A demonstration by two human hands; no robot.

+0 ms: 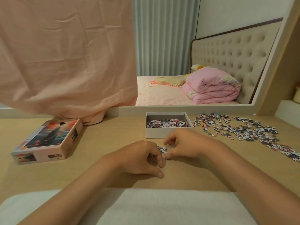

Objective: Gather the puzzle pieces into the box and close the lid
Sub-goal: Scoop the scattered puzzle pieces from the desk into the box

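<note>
Low on the pale wooden table [113,132]: left grip [142,157] and right grip [183,146] (both bare hands), fingers curled, tips facing across a small cluster of mottled puzzle pieces [162,149]. Cannot tell whether either pinches a piece. Just beyond right grip: open white cardboard box [155,134], part filled. Further right: loose spread of pieces [243,129]. Well left of left grip: pictured pink box lid [47,140].

A person's left hand [142,158] and right hand [183,145] cup a small cluster of pieces [162,149] on the table [113,135] before the part-filled box [162,133], loose pieces [243,129] scattered right, the lid [48,140] lying apart at left.
</note>
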